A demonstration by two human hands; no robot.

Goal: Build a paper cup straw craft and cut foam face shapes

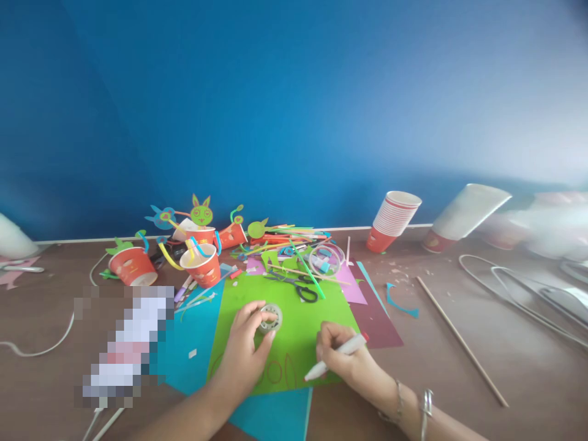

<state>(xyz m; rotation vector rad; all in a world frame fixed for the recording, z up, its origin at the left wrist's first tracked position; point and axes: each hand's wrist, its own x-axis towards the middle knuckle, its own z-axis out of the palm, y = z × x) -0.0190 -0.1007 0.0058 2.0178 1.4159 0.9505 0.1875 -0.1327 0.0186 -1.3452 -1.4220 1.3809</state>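
Observation:
My left hand (245, 352) grips a small roll of clear tape (270, 317) that rests on a green paper sheet (298, 318). My right hand (342, 358) is closed round a white marker with a red cap (337, 355), its tip down on the green sheet near its front edge. Red oval outlines (280, 370) are drawn on the green paper between my two hands. A blue sheet (193, 343) lies under the green one on the left.
Black scissors (298, 285), coloured straws (285, 236) and decorated red paper cups (202, 263) lie behind the sheets. A stack of red cups (392, 220) and a white cup stack (463, 214) stand at the right. A thin wooden stick (462, 340) and wire (519, 288) lie on the brown table.

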